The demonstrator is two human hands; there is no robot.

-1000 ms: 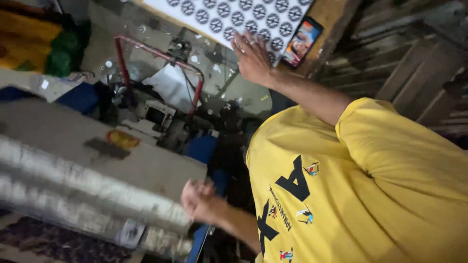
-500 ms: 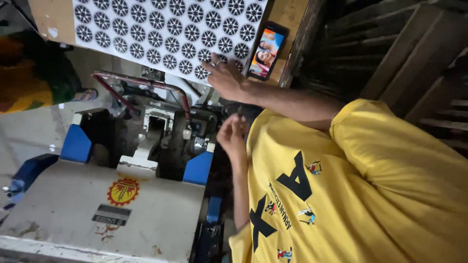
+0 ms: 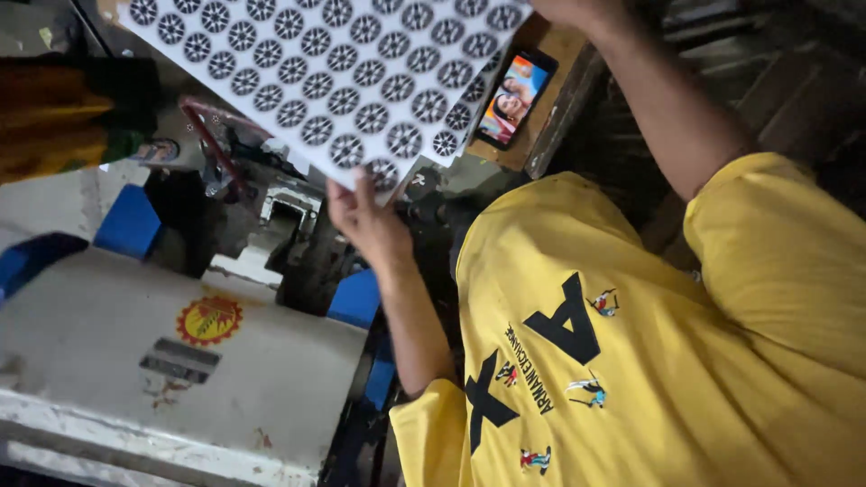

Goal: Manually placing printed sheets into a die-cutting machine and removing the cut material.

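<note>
White card sheet [image 3: 334,77], printed with rows of dark round discs, was held above the grey machine [image 3: 180,361], its lower edge pinched by the left hand [image 3: 365,221]. It was not yet laid down. The right hand [image 3: 564,9] was mostly cropped; its fingers could not be told.

Matt printed sheet [image 3: 325,81], seemingly thin card.
</note>
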